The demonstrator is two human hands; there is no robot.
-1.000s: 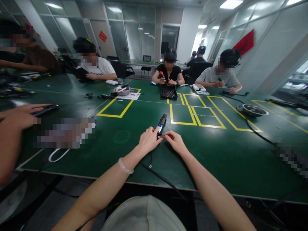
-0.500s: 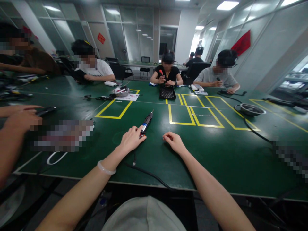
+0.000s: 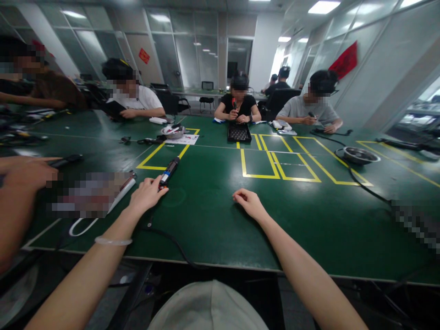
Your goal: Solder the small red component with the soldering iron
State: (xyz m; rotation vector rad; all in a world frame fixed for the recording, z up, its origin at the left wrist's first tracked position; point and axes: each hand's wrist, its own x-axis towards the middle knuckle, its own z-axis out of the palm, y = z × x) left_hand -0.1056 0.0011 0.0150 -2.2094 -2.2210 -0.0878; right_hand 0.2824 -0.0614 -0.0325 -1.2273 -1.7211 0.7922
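My left hand (image 3: 147, 195) is closed round the rear part of an electric screwdriver (image 3: 169, 170), a dark slim body with a blue and white label. The tool lies low over the green tabletop, its front end pointing away from me and slightly right. Behind my hand a black cord (image 3: 165, 233) curves over the table and down past the near edge. A small ring terminal (image 3: 149, 225) shows close to my wrist. My right hand (image 3: 248, 201) rests on the table with fingers loosely curled and nothing seen in them.
A blurred-out pouch (image 3: 92, 192) with a white strap lies left, near a co-worker's hand (image 3: 32, 172). Yellow tape outlines (image 3: 261, 176) mark the green table (image 3: 206, 229). Farther off are a black tray (image 3: 239, 133), a round metal bowl (image 3: 360, 156) at right, and seated co-workers.
My left hand has slid the electric screwdriver leftwards over the table, and its cord has followed. My right hand has stayed where it was.
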